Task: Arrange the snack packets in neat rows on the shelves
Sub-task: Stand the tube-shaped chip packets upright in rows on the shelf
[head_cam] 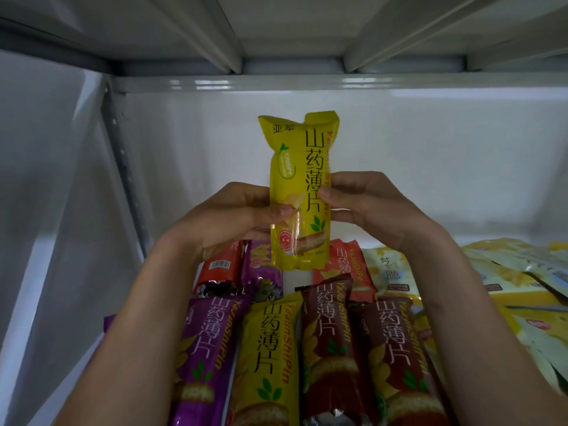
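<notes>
I hold a yellow snack packet (302, 167) upright above the shelf, in front of the white back wall. My left hand (233, 216) grips its left edge with the thumb on the front. My right hand (365, 201) pinches its right edge. Below lie more packets in a front row: a purple packet (206, 342), a yellow one (270, 348) and two brown packets (330, 336). Behind them lie an orange-red packet (218, 272), a small purple packet (261, 272) and another orange-red packet (347, 269), partly hidden by the held packet.
A loose heap of pale yellow and cream packets (507, 284) fills the shelf's right side. A perforated metal upright (126, 167) stands at the left rear corner. The underside of the shelf above (292, 32) is close overhead. Bare white shelf floor (73, 318) shows at the left.
</notes>
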`<state>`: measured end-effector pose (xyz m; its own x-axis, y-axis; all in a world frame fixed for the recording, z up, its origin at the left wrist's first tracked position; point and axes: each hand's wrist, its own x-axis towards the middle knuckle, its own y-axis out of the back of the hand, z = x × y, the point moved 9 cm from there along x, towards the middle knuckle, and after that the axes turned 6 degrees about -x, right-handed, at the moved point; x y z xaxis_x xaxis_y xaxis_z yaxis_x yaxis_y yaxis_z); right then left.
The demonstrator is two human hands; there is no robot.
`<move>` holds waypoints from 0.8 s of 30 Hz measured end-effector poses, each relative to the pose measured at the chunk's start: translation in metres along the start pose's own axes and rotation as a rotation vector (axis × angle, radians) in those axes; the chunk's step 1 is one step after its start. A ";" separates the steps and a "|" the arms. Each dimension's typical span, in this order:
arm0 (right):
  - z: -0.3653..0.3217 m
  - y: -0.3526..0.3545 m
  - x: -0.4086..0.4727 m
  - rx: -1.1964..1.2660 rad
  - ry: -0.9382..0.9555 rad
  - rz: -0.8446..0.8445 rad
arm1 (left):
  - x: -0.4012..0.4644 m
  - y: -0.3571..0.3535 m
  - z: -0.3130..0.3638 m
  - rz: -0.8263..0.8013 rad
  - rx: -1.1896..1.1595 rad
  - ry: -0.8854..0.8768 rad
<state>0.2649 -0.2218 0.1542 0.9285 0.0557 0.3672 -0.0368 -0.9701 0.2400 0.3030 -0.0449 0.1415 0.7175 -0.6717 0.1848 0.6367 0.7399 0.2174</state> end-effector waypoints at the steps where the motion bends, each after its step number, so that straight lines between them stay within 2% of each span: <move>1: 0.000 0.002 0.000 -0.009 0.006 0.006 | -0.001 -0.002 0.001 -0.015 -0.015 0.002; 3: 0.001 0.004 -0.002 -0.029 0.001 -0.004 | -0.002 -0.005 0.005 -0.031 -0.060 -0.009; 7: 0.003 -0.001 -0.003 -0.041 -0.031 -0.058 | 0.000 0.007 0.011 0.098 -0.163 -0.062; 10: 0.001 -0.006 -0.005 -0.033 -0.048 -0.109 | 0.000 0.013 0.009 0.140 -0.135 -0.075; 17: -0.008 0.011 0.000 -0.004 0.049 0.118 | -0.003 0.002 0.007 0.039 -0.072 -0.020; 24: -0.006 0.000 -0.002 -0.077 0.045 0.030 | -0.003 0.016 0.016 0.149 -0.102 -0.107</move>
<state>0.2608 -0.2203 0.1593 0.9090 0.0392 0.4150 -0.0941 -0.9506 0.2958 0.3062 -0.0316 0.1601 0.7751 -0.5510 0.3091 0.5553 0.8275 0.0825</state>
